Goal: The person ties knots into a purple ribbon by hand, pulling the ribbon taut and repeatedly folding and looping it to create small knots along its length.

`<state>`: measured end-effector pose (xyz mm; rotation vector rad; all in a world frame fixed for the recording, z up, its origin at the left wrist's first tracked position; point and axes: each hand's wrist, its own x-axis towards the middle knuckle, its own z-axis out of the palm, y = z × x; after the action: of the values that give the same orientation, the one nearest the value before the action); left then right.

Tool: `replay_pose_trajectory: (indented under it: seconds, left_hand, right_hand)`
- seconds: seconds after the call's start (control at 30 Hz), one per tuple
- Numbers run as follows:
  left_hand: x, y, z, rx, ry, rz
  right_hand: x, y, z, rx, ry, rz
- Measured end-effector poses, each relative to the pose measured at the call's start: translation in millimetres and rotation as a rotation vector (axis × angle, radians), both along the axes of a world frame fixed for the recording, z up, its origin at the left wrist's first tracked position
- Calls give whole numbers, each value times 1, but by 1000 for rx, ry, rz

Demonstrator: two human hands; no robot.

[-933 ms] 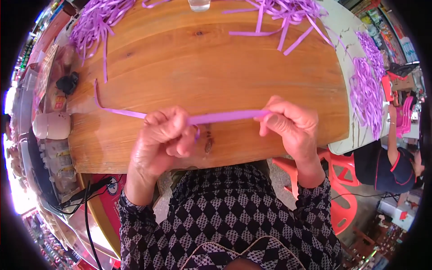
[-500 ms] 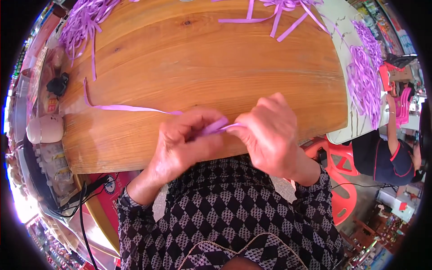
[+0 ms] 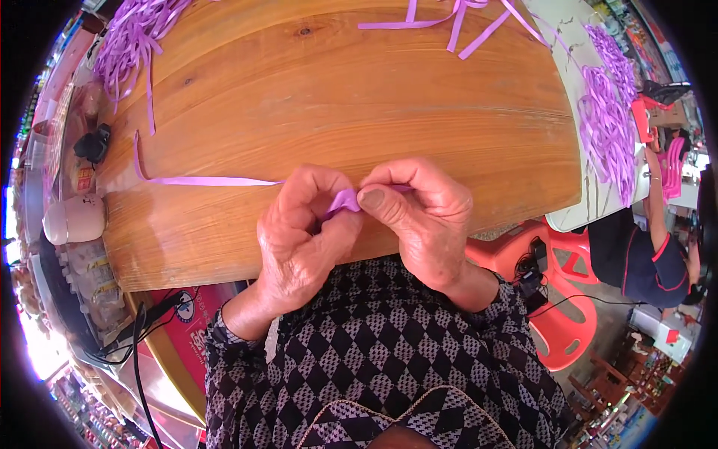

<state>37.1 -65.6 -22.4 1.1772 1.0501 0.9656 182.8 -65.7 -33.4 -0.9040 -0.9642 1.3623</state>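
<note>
A purple ribbon (image 3: 217, 181) trails over the wooden table from the left and runs up into my hands. Its folded part, a small loop or bunch, sits between the thumb and fingers of my left hand (image 3: 305, 232). My right hand (image 3: 426, 221) pinches the ribbon right beside it, thumb against forefinger, and a short bit of ribbon shows behind the thumb. Both hands are close together, their fingertips nearly touching above the table's near edge. How the ribbon is folded or knotted inside the fingers is hidden.
Purple ribbon heaps lie at the far left (image 3: 134, 49), far right (image 3: 479, 19) and on a white side table (image 3: 607, 131). A pink rounded object (image 3: 75, 218) stands by the left edge. Red chairs (image 3: 557, 322) and another person (image 3: 647, 266) are at the right.
My right hand has moved left and turned, coming up against my left hand. The stretch of ribbon between them has closed up. The left hand stays about in place.
</note>
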Motion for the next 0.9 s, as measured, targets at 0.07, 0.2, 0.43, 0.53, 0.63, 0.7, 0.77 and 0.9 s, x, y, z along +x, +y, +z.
replay_pose_trajectory:
  seconds: [0.07, 0.2, 0.43, 0.53, 0.63, 0.7, 0.77, 0.9]
  left_hand:
    - [5, -3, 3, 56, 31, 66]
    - [5, -1, -3, 506, 292, 101]
    - [-2, -10, -9, 230, 133, 125]
    - [-4, -6, -7, 269, 184, 124]
    - [-13, 4, 5, -160, -8, 20]
    - [-18, 16, 11, -516, -107, -211]
    - [-17, 17, 8, -558, -152, -246]
    - [-16, 16, 0, -584, -335, -147]
  right_hand:
    - [-1, 1, 0, -68, 69, 33]
    - [7, 5, -1, -201, 164, 131]
    - [5, -1, 2, -255, 257, 214]
    - [9, 0, 3, -214, 67, 232]
    - [13, 1, -7, -68, -93, 241]
    - [16, 2, -8, -17, -179, 226]
    - [17, 2, -7, 35, -268, 211]
    - [24, 12, -12, 357, -588, 31]
